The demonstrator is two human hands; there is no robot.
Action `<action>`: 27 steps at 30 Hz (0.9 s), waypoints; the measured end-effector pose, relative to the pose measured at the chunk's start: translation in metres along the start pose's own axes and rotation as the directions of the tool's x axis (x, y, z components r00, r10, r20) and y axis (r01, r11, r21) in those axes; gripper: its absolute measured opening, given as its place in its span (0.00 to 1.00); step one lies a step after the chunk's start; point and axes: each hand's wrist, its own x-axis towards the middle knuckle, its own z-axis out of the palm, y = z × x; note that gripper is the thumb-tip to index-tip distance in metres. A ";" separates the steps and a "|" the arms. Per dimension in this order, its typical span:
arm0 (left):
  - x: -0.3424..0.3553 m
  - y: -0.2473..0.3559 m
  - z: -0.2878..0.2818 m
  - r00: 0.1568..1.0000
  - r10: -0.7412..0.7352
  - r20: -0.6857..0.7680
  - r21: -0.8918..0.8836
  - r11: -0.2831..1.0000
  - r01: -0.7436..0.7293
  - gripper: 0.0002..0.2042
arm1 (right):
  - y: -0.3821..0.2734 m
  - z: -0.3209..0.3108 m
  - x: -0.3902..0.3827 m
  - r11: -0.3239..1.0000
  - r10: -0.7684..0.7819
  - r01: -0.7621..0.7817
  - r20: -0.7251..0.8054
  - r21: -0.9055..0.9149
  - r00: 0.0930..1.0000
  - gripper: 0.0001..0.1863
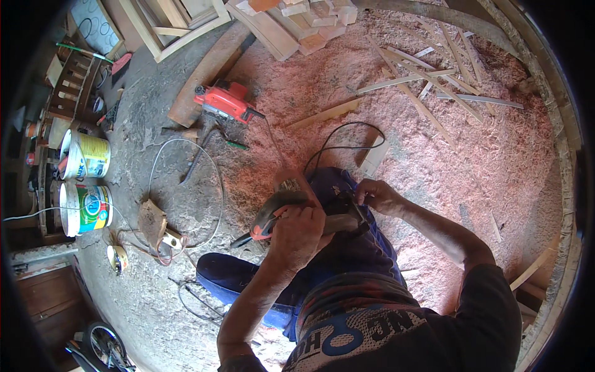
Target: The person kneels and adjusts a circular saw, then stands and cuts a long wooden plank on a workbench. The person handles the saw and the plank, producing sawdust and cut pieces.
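I sit on the floor with a red and black power tool (263,217) over my lap, a reddish metal plate (300,189) at its far side. My left hand (297,235) is closed round the tool's handle. My right hand (378,197) is pinched at the tool's dark right end, beside my blue-trousered knee; what its fingertips hold is too small to make out. A black cord (347,124) loops on the shavings just beyond, near a pale board (373,160).
A red planer (226,99) lies ahead by a timber beam (189,102). Wood strips (427,80) and pink shavings cover the right. Wooden frames (173,28) stand at the back. Two buckets (85,208), loose cords and a wheel (105,344) are at the left.
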 end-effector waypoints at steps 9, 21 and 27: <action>-0.023 -0.055 -0.043 0.956 -0.277 -0.097 -0.408 0.887 0.215 0.12 | 0.002 0.040 0.023 0.771 0.406 -0.143 -0.305 0.621 0.862 0.19; -0.111 -0.144 -0.027 0.557 -0.811 -0.178 -0.964 0.258 0.066 0.20 | -0.017 0.160 0.157 0.470 0.193 -0.280 0.212 0.837 0.958 0.34; -0.152 -0.176 0.022 0.418 -0.909 0.011 -0.987 -0.078 -0.143 0.30 | 0.015 0.189 0.164 0.231 0.264 -0.443 0.382 0.866 0.885 0.35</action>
